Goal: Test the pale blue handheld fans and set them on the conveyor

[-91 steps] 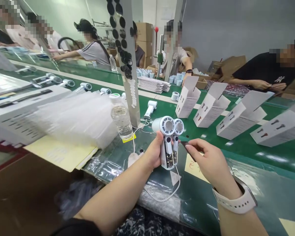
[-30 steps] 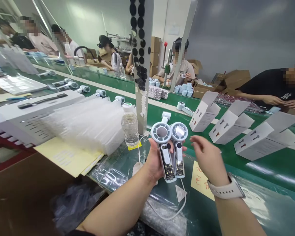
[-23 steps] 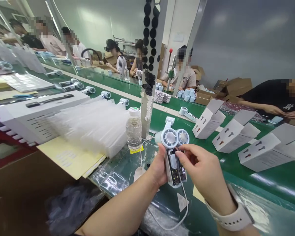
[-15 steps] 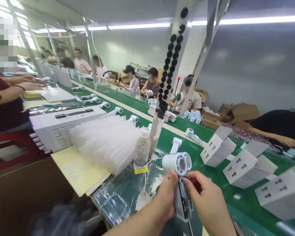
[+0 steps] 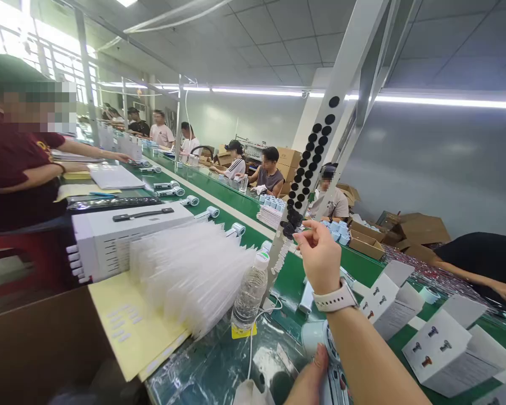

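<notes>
My right hand [image 5: 320, 260], with a white watch on its wrist, is raised to a slanted white post [image 5: 341, 84]. Its thumb and forefinger pinch at the lowest of several black round stickers [image 5: 293, 218] stuck in rows along the post. At the bottom edge my left hand [image 5: 311, 378] grips two white hand-held fans [image 5: 318, 336] by their handles; only the thumb and part of the fan heads show, behind my right forearm. A white cable [image 5: 252, 344] trails over the plastic-covered bench beside them.
A water bottle [image 5: 248, 295] stands by the post's foot, next to a fanned stack of clear plastic sleeves [image 5: 189, 270], yellow paper [image 5: 124, 329] and a white case [image 5: 122, 236]. Open white cartons [image 5: 444, 349] stand on the green conveyor [image 5: 219, 198]. Co-workers sit along both sides; one sleeve [image 5: 12, 163] is close left.
My right hand left the fans and rose to the sticker post. The view tilted up, so the fans and my left hand dropped to the bottom edge.
</notes>
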A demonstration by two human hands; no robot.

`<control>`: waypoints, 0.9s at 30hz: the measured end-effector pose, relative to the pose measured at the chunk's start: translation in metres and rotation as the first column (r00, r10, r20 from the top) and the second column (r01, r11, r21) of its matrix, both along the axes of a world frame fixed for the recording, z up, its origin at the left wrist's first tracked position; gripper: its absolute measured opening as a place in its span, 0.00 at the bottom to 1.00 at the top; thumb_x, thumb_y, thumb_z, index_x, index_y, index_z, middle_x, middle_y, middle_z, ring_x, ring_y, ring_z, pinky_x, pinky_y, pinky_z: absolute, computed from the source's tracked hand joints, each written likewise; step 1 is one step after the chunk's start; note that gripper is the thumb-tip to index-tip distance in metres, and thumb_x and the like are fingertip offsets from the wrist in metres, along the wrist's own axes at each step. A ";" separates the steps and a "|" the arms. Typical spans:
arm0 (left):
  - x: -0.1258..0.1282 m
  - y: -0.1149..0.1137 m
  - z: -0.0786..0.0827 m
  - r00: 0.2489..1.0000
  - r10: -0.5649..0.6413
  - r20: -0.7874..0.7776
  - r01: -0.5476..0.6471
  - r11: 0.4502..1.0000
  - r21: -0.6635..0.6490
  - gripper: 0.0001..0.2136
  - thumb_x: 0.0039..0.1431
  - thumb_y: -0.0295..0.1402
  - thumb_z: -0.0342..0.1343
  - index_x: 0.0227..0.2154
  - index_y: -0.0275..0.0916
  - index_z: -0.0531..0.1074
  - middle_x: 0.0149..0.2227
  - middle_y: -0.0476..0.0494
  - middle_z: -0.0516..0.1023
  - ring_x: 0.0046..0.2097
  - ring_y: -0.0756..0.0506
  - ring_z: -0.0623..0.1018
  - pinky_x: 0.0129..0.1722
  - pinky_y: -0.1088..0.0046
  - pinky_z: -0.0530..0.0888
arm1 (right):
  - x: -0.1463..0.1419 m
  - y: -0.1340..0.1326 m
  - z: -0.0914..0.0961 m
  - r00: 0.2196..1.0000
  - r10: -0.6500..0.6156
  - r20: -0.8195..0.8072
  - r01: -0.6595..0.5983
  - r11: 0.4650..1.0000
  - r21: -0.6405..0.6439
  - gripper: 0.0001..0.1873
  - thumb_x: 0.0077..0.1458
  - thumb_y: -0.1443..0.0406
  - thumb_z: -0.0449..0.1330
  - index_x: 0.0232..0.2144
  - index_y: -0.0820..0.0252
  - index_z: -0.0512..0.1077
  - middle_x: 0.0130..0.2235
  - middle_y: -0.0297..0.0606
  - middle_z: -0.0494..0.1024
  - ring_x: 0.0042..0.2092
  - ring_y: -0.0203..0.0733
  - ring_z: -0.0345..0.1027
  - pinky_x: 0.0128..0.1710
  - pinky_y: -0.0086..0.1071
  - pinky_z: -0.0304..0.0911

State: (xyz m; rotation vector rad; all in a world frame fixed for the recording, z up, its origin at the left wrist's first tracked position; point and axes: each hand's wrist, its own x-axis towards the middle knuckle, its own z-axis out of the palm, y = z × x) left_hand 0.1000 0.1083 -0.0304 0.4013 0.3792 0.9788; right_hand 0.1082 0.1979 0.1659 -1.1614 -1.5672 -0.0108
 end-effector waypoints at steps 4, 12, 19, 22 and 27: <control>-0.006 0.011 -0.005 0.993 0.091 0.081 -0.093 0.995 0.026 0.14 0.49 0.45 0.65 0.35 0.43 0.79 0.41 0.36 0.82 0.59 0.28 0.72 0.54 0.50 0.71 | -0.013 0.009 0.006 0.996 -0.082 0.034 0.080 0.996 0.043 0.12 0.55 0.60 0.56 0.41 0.58 0.65 0.24 0.33 0.73 0.28 0.45 0.68 0.31 0.36 0.62; 0.014 -0.001 0.000 0.998 0.005 0.066 0.002 0.995 -0.101 0.17 0.49 0.49 0.65 0.28 0.38 0.78 0.30 0.33 0.81 0.45 0.29 0.79 0.47 0.54 0.72 | -0.005 0.001 0.014 0.987 -0.125 0.102 0.133 0.988 -0.076 0.17 0.58 0.55 0.53 0.45 0.60 0.61 0.19 0.25 0.63 0.22 0.42 0.60 0.24 0.32 0.51; -0.014 -0.015 0.050 0.999 -0.008 0.035 0.020 0.922 -0.386 0.32 0.49 0.64 0.54 0.24 0.33 0.74 0.26 0.40 0.77 0.28 0.45 0.75 0.34 0.69 0.69 | 0.049 -0.088 -0.023 0.967 -0.171 0.189 0.216 0.942 -0.257 0.13 0.62 0.54 0.51 0.38 0.57 0.66 0.18 0.25 0.64 0.21 0.40 0.62 0.25 0.30 0.55; -0.028 -0.021 0.068 0.990 0.064 0.127 -0.025 0.958 -0.286 0.30 0.48 0.62 0.56 0.29 0.34 0.74 0.28 0.42 0.78 0.30 0.45 0.76 0.37 0.69 0.70 | 0.068 -0.127 -0.056 0.957 -0.095 0.273 0.213 0.872 -0.441 0.17 0.63 0.52 0.50 0.30 0.56 0.69 0.20 0.31 0.71 0.23 0.41 0.66 0.23 0.31 0.56; -0.030 -0.026 0.074 0.993 0.000 0.116 0.020 0.986 -0.168 0.30 0.43 0.65 0.58 0.27 0.37 0.72 0.26 0.47 0.75 0.26 0.47 0.73 0.32 0.70 0.70 | 0.063 -0.169 -0.106 0.914 -0.032 0.404 0.243 0.841 -0.483 0.18 0.59 0.50 0.52 0.35 0.55 0.72 0.23 0.35 0.77 0.24 0.45 0.73 0.24 0.32 0.61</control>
